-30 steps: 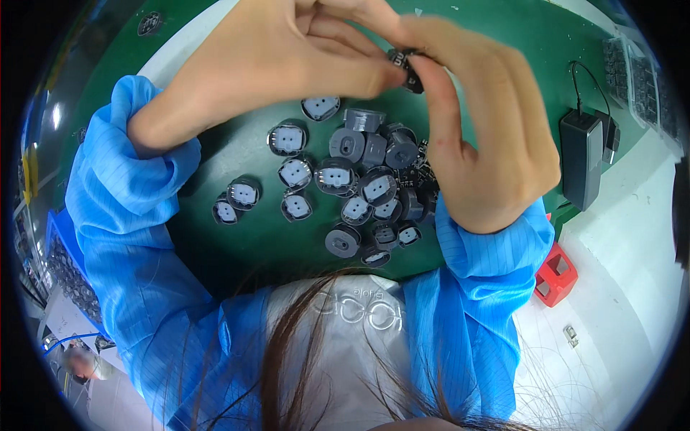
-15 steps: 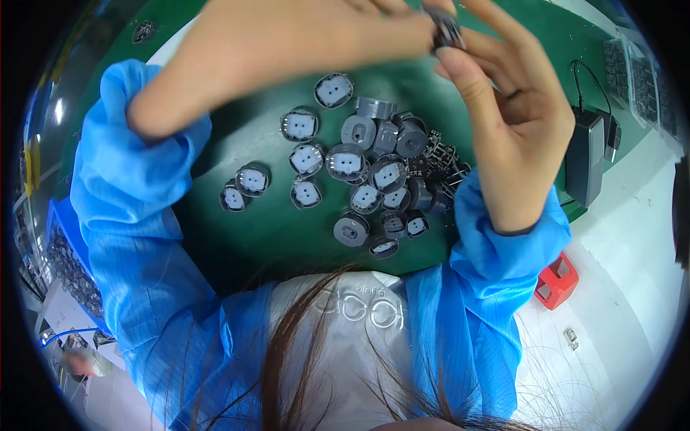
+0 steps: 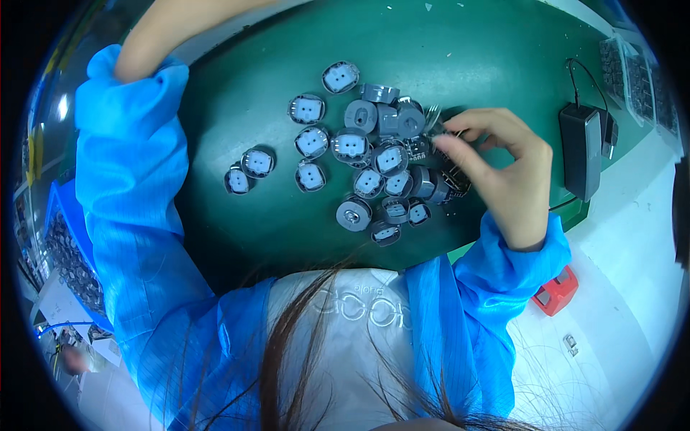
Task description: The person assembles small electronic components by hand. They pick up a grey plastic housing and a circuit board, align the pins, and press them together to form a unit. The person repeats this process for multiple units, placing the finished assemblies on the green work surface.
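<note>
Blue bin [image 3: 60, 205]: small dark parts [image 3: 73, 266]
Clear tray [image 3: 633, 108]: dark pieces [image 3: 655, 93]
Right hand [image 3: 509, 152]: at circuit boards [image 3: 418, 148]; we cannot tell its grip
Left hand: out of view, we cannot tell

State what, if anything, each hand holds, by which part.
The right hand is at dark circuit boards; whether it grips one cannot be told. The left hand is mostly out of view.

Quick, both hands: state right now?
Left hand: out of view, can't be told.
Right hand: partly curled at the small circuit boards; can't tell whether one is gripped.
</note>
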`<move>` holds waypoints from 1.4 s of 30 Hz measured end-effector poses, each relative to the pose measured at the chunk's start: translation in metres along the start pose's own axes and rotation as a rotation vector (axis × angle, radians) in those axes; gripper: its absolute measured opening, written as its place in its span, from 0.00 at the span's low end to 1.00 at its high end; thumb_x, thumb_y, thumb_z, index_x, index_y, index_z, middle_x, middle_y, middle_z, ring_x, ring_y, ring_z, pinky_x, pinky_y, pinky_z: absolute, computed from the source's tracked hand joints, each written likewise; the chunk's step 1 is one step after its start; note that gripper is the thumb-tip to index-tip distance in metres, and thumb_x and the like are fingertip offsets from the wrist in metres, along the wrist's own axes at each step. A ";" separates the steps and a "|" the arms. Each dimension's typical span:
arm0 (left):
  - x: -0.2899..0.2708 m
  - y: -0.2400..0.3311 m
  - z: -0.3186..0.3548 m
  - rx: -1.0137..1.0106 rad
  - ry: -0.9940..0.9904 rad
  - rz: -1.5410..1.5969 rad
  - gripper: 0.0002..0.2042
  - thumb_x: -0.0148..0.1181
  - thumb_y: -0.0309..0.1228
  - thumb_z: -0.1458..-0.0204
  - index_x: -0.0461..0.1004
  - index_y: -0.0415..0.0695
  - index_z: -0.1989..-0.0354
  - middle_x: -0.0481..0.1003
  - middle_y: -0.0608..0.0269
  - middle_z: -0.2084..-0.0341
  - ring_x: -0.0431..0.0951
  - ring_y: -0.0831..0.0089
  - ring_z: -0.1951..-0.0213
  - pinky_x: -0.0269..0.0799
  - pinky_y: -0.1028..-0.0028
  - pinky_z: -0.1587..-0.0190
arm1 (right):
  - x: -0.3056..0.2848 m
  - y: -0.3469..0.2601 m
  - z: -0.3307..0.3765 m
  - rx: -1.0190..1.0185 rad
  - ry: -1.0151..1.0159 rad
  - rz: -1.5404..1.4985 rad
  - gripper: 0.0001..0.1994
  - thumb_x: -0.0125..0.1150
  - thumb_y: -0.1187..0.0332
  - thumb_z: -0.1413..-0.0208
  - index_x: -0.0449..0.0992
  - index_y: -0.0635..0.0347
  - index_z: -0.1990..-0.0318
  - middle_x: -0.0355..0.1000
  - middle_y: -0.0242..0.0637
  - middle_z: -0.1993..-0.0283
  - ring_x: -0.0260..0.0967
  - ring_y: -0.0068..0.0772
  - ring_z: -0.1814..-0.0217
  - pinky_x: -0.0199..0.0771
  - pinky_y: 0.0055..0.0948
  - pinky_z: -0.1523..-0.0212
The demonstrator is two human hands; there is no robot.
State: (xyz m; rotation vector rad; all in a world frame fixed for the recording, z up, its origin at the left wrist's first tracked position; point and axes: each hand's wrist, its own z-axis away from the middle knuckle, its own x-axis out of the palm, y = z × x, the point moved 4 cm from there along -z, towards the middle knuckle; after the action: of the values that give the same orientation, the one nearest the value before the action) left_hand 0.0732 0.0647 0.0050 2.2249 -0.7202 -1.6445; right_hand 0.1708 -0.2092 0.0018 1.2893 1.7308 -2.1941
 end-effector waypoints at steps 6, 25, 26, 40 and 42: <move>0.023 0.055 -0.010 -0.016 -0.611 0.306 0.16 0.70 0.31 0.50 0.78 0.38 0.54 0.74 0.55 0.59 0.77 0.58 0.57 0.74 0.67 0.54 | -0.008 0.017 -0.022 0.208 0.122 -0.266 0.07 0.75 0.71 0.47 0.83 0.64 0.66 0.75 0.30 0.71 0.70 0.15 0.75 0.70 0.16 0.73; 0.028 0.044 -0.011 -0.226 -0.353 0.101 0.15 0.64 0.36 0.42 0.76 0.39 0.52 0.72 0.53 0.62 0.77 0.60 0.65 0.73 0.66 0.60 | -0.011 0.023 -0.022 -0.304 0.101 0.308 0.13 0.80 0.71 0.61 0.83 0.57 0.66 0.80 0.34 0.54 0.74 0.46 0.43 0.74 0.38 0.45; 0.024 0.044 -0.012 -0.213 -0.377 0.112 0.15 0.64 0.36 0.42 0.76 0.39 0.51 0.73 0.53 0.61 0.77 0.61 0.65 0.73 0.66 0.60 | -0.013 0.024 -0.022 -0.314 0.133 0.299 0.13 0.81 0.70 0.62 0.83 0.57 0.67 0.80 0.34 0.56 0.76 0.42 0.47 0.75 0.35 0.49; 0.038 0.048 -0.011 -0.120 -0.087 0.445 0.16 0.69 0.18 0.54 0.77 0.37 0.54 0.77 0.60 0.61 0.79 0.72 0.60 0.78 0.76 0.57 | -0.008 0.011 -0.034 -0.041 0.166 -0.010 0.07 0.71 0.79 0.49 0.83 0.63 0.62 0.79 0.37 0.65 0.78 0.27 0.65 0.79 0.25 0.64; 0.036 0.056 -0.008 -0.250 -0.040 0.658 0.16 0.69 0.17 0.54 0.77 0.37 0.55 0.77 0.61 0.60 0.79 0.77 0.61 0.78 0.80 0.58 | -0.008 -0.011 -0.031 -0.051 0.111 -0.246 0.08 0.67 0.80 0.44 0.82 0.69 0.56 0.79 0.38 0.62 0.78 0.26 0.61 0.81 0.25 0.58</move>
State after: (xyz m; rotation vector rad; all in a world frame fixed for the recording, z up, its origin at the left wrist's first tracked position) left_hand 0.0768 -0.0026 0.0064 1.5502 -1.0481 -1.3497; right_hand 0.1879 -0.1833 0.0151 1.2699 2.0745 -2.2217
